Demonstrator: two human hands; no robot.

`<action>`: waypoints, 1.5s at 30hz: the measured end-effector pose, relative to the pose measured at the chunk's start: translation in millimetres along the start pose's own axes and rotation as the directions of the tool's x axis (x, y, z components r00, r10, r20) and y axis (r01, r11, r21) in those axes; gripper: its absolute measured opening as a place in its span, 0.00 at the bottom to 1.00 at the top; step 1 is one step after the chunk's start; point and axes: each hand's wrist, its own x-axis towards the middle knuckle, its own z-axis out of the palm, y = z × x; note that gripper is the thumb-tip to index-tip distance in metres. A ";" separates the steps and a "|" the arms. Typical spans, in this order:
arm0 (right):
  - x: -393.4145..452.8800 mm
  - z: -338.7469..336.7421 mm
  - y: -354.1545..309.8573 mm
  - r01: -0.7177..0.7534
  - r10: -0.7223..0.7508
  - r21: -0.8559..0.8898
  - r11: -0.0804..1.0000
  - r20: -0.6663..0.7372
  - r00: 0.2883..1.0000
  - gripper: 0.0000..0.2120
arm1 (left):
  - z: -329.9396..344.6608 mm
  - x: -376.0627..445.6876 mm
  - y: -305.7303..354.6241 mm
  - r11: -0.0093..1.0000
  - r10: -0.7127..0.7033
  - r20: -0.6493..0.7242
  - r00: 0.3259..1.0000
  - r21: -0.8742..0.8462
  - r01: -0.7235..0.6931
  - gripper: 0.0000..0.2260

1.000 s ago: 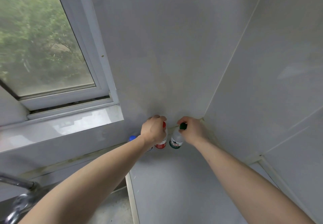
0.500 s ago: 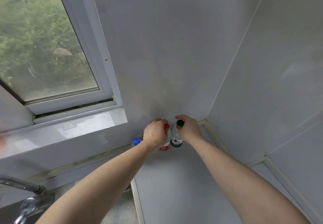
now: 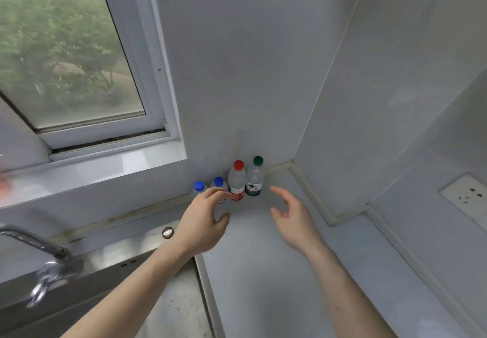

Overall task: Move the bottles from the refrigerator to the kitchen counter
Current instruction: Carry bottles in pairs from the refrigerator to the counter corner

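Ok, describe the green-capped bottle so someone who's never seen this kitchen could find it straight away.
Look to the back corner of the kitchen counter, where the two grey walls meet, right of the window. Four bottles stand in a row against the back wall there. The green-capped bottle is the one nearest the corner, beside the red-capped bottle, and alone has a green label.

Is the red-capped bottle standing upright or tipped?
Upright: the red-capped bottle stands on the counter, cap on top, beside the green-capped bottle.
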 end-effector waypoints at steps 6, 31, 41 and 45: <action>-83.0 -12.0 5.8 0.045 -0.040 -0.106 0.993 0.047 0.998 0.27 | -11.8 -76.9 14.3 1.000 0.007 0.191 0.982 0.018 -0.011 0.20; -453.9 -95.6 111.1 -0.352 0.348 0.098 0.931 -0.530 0.773 0.29 | 99.8 -199.1 234.9 0.761 0.593 0.519 0.615 -0.113 -0.639 0.23; -693.4 -124.4 167.2 -0.425 0.509 0.308 0.851 -0.682 0.525 0.28 | 198.8 -366.8 378.1 0.568 0.755 0.592 0.282 -0.376 -0.732 0.22; -769.1 -123.4 179.6 -0.460 0.543 0.346 0.818 -0.730 0.416 0.29 | 232.2 -431.4 420.6 0.472 0.799 0.584 0.144 -0.459 -0.753 0.22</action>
